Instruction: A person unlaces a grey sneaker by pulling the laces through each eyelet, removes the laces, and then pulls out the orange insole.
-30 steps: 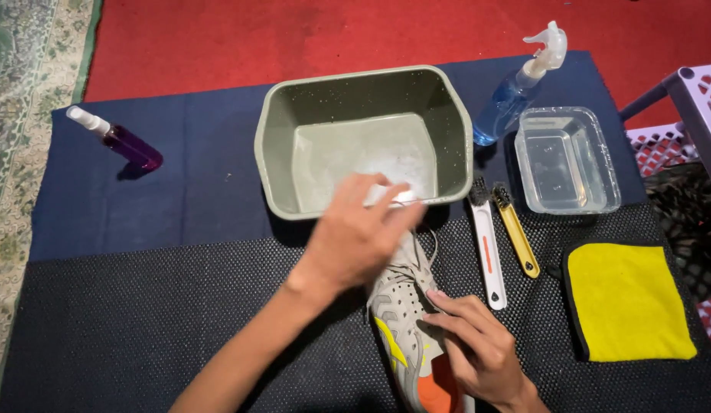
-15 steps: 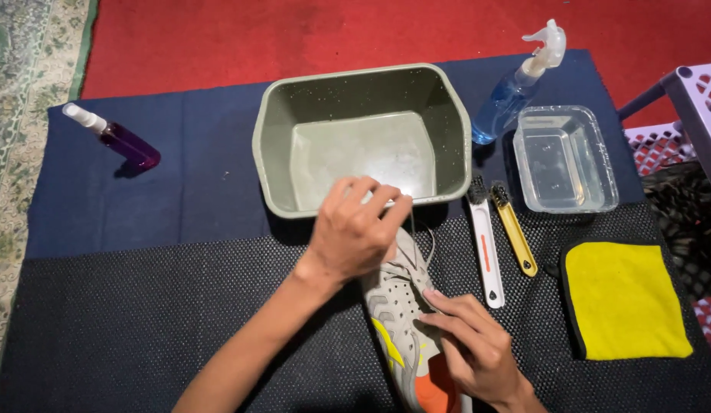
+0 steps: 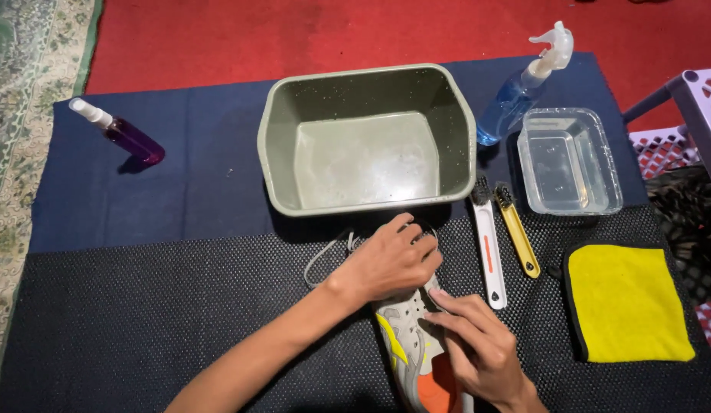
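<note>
A grey sneaker [image 3: 414,344] with yellow and orange patches lies on the black mat [image 3: 141,329], toe away from me. My left hand [image 3: 390,260] covers its front part, fingers curled over the lace area. A loose grey lace [image 3: 325,256] loops out to the left of that hand. My right hand [image 3: 478,348] rests on the shoe's middle, fingertips pressing on the upper. The shoe's toe is hidden under my left hand.
A grey-green tub [image 3: 367,138] stands just beyond the shoe. To the right lie a white brush [image 3: 489,245], a yellow brush [image 3: 516,229], a clear plastic container [image 3: 567,160], a blue spray bottle [image 3: 520,88] and a yellow cloth [image 3: 627,302]. A purple spray bottle [image 3: 122,134] lies far left.
My left hand has drawn back from the tub's rim down onto the shoe's front. The lace now loops out to the left. My right hand has stayed on the shoe.
</note>
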